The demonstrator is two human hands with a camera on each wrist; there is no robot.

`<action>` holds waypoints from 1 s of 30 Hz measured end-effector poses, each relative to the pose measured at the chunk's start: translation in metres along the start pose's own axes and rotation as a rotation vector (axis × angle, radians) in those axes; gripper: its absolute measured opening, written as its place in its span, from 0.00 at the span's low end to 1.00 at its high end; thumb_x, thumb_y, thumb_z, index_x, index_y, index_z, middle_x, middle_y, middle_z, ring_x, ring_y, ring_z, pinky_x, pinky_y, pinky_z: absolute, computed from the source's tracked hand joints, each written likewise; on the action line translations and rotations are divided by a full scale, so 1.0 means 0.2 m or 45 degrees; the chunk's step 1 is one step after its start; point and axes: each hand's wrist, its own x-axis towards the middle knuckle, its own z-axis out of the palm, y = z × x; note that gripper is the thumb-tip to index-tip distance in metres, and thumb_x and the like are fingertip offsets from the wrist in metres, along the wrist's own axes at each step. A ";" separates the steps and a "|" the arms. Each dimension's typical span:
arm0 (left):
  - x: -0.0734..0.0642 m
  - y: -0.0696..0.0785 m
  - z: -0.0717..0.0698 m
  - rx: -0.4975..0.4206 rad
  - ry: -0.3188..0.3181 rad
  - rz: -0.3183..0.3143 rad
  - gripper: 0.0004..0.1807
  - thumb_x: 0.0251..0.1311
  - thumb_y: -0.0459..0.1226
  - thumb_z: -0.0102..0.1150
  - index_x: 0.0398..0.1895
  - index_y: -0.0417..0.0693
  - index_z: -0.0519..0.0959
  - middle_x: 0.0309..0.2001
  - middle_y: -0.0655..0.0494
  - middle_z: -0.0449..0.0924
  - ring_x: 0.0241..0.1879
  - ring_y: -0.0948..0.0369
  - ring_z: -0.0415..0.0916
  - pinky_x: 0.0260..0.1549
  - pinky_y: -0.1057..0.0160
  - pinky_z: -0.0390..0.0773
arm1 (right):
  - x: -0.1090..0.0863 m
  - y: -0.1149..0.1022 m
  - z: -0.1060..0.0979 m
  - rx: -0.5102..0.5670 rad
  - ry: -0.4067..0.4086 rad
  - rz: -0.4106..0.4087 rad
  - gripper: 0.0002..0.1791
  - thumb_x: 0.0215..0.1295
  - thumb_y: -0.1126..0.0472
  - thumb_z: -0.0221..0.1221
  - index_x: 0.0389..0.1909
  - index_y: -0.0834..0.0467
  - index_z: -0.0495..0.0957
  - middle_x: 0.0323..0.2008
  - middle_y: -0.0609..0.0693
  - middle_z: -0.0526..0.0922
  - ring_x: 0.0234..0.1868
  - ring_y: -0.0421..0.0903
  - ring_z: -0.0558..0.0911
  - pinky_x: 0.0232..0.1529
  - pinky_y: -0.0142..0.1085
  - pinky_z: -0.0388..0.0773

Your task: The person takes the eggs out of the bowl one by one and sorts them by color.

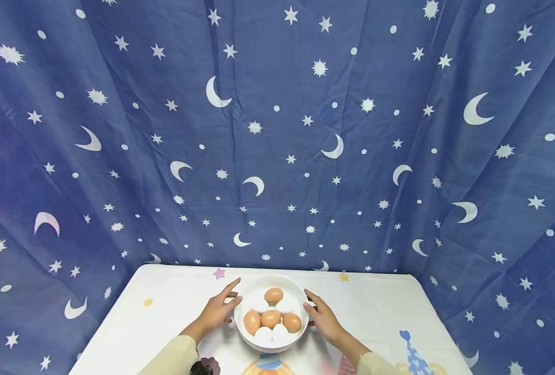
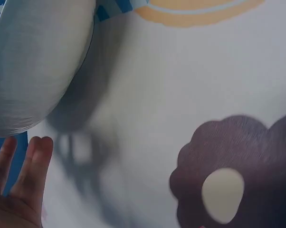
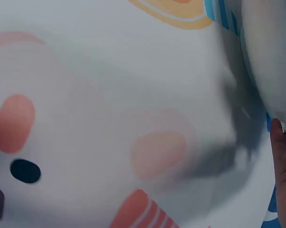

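Note:
A white bowl [image 1: 277, 349] stands near the middle of the table, with several brown eggs [image 1: 270, 318] and several white eggs [image 1: 263, 335] inside. My left hand [image 1: 215, 311] is at the bowl's left side, fingers spread and thumb by the rim. On the opposite side my right hand [image 1: 325, 319] reaches to the rim with its thumb and fingers extended. The left wrist view has straight fingertips [image 2: 42, 142] just by the bowl's outer wall [image 2: 38, 61]. In the right wrist view a straight finger [image 3: 277, 142] meets the bowl's wall [image 3: 271, 61].
A white tablecloth [image 1: 164, 302] with printed shapes covers the table. Behind and on both sides hangs a blue curtain [image 1: 277, 229] with stars and moons. A small dark object [image 1: 200, 369] shows at the left forearm, too cut off to identify.

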 end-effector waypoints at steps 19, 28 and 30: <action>-0.04 -0.11 0.06 -0.664 -0.005 -0.262 0.31 0.71 0.46 0.54 0.73 0.46 0.63 0.63 0.31 0.67 0.49 0.49 0.80 0.37 0.47 0.87 | -0.03 0.06 0.06 0.339 0.065 0.127 0.33 0.76 0.51 0.50 0.77 0.53 0.53 0.68 0.73 0.59 0.57 0.62 0.76 0.39 0.44 0.88; -0.02 -0.11 0.04 -0.705 -0.061 -0.316 0.33 0.69 0.46 0.56 0.74 0.47 0.62 0.60 0.37 0.70 0.46 0.53 0.81 0.39 0.48 0.87 | -0.03 0.03 0.03 0.383 0.065 0.142 0.32 0.75 0.55 0.51 0.76 0.56 0.55 0.64 0.71 0.65 0.52 0.57 0.80 0.37 0.48 0.88; -0.02 -0.10 0.04 -0.702 -0.059 -0.318 0.32 0.69 0.45 0.56 0.73 0.47 0.62 0.58 0.38 0.71 0.46 0.53 0.81 0.38 0.48 0.87 | -0.03 0.03 0.03 0.356 0.076 0.148 0.32 0.75 0.55 0.52 0.76 0.55 0.56 0.63 0.70 0.66 0.51 0.55 0.81 0.36 0.47 0.88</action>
